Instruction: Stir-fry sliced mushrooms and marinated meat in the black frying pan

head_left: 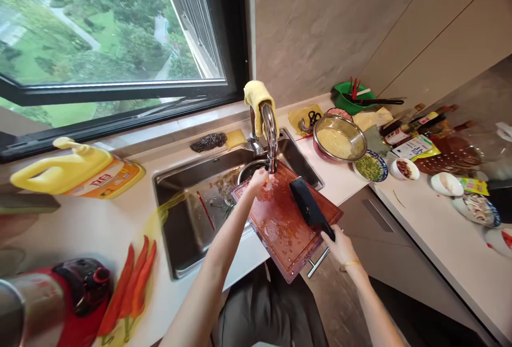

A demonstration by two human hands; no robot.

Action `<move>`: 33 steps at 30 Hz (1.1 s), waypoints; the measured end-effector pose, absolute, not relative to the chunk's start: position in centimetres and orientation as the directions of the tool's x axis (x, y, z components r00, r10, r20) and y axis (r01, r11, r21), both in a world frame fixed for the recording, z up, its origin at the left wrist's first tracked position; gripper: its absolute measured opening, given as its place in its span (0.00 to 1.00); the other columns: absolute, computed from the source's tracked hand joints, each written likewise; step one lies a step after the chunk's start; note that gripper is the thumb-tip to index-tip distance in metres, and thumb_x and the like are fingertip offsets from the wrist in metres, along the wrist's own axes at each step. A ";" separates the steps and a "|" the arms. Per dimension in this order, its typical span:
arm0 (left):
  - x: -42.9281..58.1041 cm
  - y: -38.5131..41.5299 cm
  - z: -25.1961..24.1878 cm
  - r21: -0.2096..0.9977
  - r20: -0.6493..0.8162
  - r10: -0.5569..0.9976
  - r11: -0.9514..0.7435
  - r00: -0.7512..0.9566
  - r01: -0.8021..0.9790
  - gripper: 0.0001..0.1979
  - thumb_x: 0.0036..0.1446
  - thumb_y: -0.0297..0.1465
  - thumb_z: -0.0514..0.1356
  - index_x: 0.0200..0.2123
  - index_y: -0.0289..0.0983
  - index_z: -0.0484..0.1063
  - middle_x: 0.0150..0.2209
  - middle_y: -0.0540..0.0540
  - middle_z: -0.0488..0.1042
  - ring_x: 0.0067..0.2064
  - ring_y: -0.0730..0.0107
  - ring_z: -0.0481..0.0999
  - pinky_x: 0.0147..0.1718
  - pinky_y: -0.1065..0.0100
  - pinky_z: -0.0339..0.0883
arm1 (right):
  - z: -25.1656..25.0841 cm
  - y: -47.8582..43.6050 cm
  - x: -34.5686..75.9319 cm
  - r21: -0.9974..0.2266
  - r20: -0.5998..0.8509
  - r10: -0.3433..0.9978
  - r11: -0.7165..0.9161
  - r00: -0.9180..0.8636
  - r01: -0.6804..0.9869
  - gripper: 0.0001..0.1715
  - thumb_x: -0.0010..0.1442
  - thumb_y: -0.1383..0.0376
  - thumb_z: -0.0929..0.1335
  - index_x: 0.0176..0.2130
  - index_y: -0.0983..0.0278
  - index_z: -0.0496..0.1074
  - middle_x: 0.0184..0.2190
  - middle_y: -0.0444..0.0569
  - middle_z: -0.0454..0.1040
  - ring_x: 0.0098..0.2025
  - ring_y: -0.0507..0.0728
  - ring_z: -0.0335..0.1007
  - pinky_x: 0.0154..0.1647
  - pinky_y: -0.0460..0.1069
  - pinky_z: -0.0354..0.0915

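A reddish-brown cutting board (286, 232) rests tilted over the right side of the steel sink (188, 230), wet under the faucet (271, 139). My left hand (259, 180) rests on the board's far end just below the spout, fingers curled against the surface. My right hand (339, 244) is closed around the handle of a black cleaver (308, 206), whose blade lies flat on the board.
A yellow cloth (256, 96) hangs on the faucet. Left counter: yellow oil jug (76, 171), red chillies (130, 288), a red appliance (68, 299). Right counter: steel bowl (340, 139), small dishes, sauce bottles (416, 123), green basket (352, 96). A red chopstick lies in the sink.
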State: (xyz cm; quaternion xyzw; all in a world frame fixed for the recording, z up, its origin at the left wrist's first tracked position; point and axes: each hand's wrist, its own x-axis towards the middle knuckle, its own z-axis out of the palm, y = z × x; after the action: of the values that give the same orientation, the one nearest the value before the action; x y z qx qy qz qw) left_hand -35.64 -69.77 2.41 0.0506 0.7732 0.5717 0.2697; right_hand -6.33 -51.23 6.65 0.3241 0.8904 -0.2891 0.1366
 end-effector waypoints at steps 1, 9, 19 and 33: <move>-35.3 -71.2 2.6 0.911 -0.362 0.372 0.334 -0.855 -0.241 0.17 0.57 0.38 0.54 0.39 0.30 0.72 0.31 0.42 0.77 0.30 0.69 0.76 0.28 0.71 0.68 | 6.6 -51.1 -7.9 -0.505 -0.445 0.442 0.594 -0.778 0.626 0.12 0.57 0.57 0.64 0.37 0.63 0.66 0.29 0.49 0.74 0.33 0.57 0.73 0.32 0.47 0.63; -30.1 -82.5 3.3 0.859 -0.428 0.135 0.368 -0.894 -0.356 0.15 0.57 0.36 0.52 0.39 0.31 0.71 0.33 0.42 0.78 0.34 0.67 0.78 0.35 0.68 0.72 | 4.5 -53.5 -21.3 -0.784 -0.594 -0.030 0.250 -0.804 0.569 0.15 0.58 0.60 0.64 0.24 0.63 0.59 0.15 0.38 0.63 0.14 0.46 0.57 0.15 0.42 0.54; -23.9 -88.9 3.2 0.822 -0.476 -0.044 0.331 -0.878 -0.462 0.15 0.58 0.35 0.51 0.42 0.32 0.71 0.36 0.41 0.79 0.38 0.64 0.79 0.39 0.66 0.72 | 5.8 -54.2 -27.5 -0.798 -0.493 -0.093 0.444 -0.865 0.407 0.06 0.58 0.65 0.65 0.29 0.65 0.65 0.21 0.42 0.69 0.21 0.49 0.65 0.24 0.44 0.60; -20.7 -89.4 4.0 0.749 -0.386 -0.192 0.506 -0.902 -0.428 0.23 0.54 0.40 0.55 0.49 0.35 0.72 0.37 0.44 0.79 0.35 0.61 0.78 0.32 0.68 0.69 | 5.9 -52.5 -24.2 0.019 0.114 -0.317 0.948 -0.942 -0.317 0.20 0.66 0.70 0.54 0.48 0.63 0.70 0.42 0.53 0.72 0.40 0.56 0.61 0.39 0.51 0.51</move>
State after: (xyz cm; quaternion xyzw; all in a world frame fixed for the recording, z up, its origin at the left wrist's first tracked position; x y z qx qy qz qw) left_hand -20.75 -89.42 3.97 -0.1805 0.8582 0.4633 0.1273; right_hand -24.18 -52.48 5.87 -0.1609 0.9853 0.0004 -0.0578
